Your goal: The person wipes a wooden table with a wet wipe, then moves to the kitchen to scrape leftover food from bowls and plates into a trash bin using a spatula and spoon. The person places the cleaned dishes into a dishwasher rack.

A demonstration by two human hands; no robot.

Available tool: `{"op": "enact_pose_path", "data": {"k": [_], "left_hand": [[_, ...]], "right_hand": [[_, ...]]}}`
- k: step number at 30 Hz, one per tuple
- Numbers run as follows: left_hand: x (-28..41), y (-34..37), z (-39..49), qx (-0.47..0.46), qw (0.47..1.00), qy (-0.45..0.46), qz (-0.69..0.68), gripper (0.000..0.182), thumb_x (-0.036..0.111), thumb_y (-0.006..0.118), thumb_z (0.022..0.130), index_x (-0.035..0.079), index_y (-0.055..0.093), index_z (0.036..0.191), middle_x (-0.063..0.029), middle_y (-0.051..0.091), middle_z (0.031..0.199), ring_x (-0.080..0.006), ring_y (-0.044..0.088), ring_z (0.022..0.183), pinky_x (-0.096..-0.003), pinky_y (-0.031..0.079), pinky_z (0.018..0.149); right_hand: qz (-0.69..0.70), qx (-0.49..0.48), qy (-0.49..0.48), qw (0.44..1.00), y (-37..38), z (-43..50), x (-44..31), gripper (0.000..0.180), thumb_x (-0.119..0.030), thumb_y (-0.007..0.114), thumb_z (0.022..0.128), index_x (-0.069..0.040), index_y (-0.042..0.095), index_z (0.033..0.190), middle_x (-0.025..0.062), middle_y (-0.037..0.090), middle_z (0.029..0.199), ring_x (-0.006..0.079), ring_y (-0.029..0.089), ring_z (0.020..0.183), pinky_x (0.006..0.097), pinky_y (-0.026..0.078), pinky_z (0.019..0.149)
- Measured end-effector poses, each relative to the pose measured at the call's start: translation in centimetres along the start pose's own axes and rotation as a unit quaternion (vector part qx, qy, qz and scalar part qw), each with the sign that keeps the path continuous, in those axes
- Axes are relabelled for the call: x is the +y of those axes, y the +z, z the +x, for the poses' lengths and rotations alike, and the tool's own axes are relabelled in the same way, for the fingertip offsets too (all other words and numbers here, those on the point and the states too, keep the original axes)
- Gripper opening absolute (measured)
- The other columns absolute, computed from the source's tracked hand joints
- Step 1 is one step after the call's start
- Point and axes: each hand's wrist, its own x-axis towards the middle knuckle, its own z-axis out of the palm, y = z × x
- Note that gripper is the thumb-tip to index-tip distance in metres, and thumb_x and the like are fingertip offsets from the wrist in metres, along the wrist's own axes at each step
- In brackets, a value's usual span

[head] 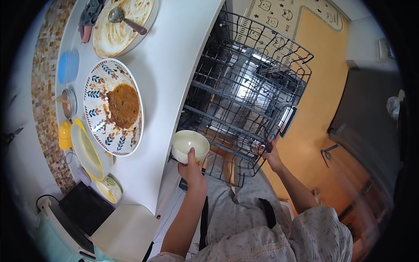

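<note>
My left hand grips the rim of a small pale bowl, thumb over its edge, at the near left corner of the dishwasher's upper rack. My right hand is closed around the front edge of that wire rack, which is pulled out. On the counter to the left stands a large patterned bowl holding brown sauce. Beyond it a smeared plate bears a spoon.
Along the counter's back are a blue container, a glass jar, a yellow-rimmed oval dish and a small patterned bowl. A cat-patterned mat lies on the floor past the rack.
</note>
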Motion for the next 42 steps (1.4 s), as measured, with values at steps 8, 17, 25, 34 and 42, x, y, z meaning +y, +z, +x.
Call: {"op": "enact_pose_path", "data": {"k": [8,17,25,34,42], "left_hand": [[1.3,2.0,4.2,0.085,0.985,0.150,0.020,0.072,0.017,0.078,0.075,-0.004,0.040,0.133,-0.0163,0.048,0.131,-0.0264,0.054,0.114,-0.0352,0.048,0.094],[2.2,3.8,9.5,0.178,0.968,0.173,-0.031,0.095,0.032,0.085,0.063,0.000,0.038,0.138,-0.0155,0.046,0.138,-0.0303,0.053,0.117,-0.0373,0.047,0.098],[0.7,5.5,9.2,0.236,0.946,0.115,0.188,0.087,0.034,0.083,0.068,-0.008,0.040,0.132,-0.0235,0.048,0.132,-0.0348,0.057,0.112,-0.0408,0.053,0.092],[0.2,6.2,9.7,0.294,0.924,0.085,0.230,0.094,0.042,0.084,0.064,-0.010,0.038,0.127,-0.0289,0.051,0.123,-0.0389,0.056,0.110,-0.0432,0.052,0.094],[0.2,5.0,11.7,0.274,0.945,0.059,0.170,0.101,0.050,0.084,0.061,-0.005,0.038,0.133,-0.0280,0.043,0.134,-0.0358,0.044,0.125,-0.0429,0.049,0.095]], "right_hand": [[-0.081,0.025,-0.031,0.996,-3.2,-1.0,0.5,0.064,0.012,0.053,0.063,-0.003,0.037,0.124,0.0081,0.053,0.114,0.0178,0.051,0.102,0.0269,0.047,0.076],[-0.074,0.038,-0.008,0.997,-4.5,-1.4,0.6,0.065,0.009,0.053,0.066,-0.002,0.038,0.128,0.0071,0.054,0.108,0.0128,0.049,0.072,0.0255,0.043,0.060],[-0.070,0.046,-0.033,0.996,-6.6,-2.4,-0.3,0.060,0.009,0.051,0.065,-0.006,0.045,0.123,0.0035,0.052,0.097,0.0118,0.046,0.070,0.0254,0.041,0.059],[-0.071,0.060,-0.043,0.995,-6.1,-2.3,0.1,0.057,0.009,0.050,0.066,-0.006,0.045,0.120,0.0025,0.050,0.094,0.0111,0.046,0.070,0.0238,0.041,0.059],[-0.072,0.055,-0.048,0.995,-6.2,-1.9,1.0,0.057,0.007,0.053,0.068,-0.005,0.044,0.123,0.0035,0.054,0.105,0.0111,0.047,0.079,0.0240,0.041,0.065]]}}
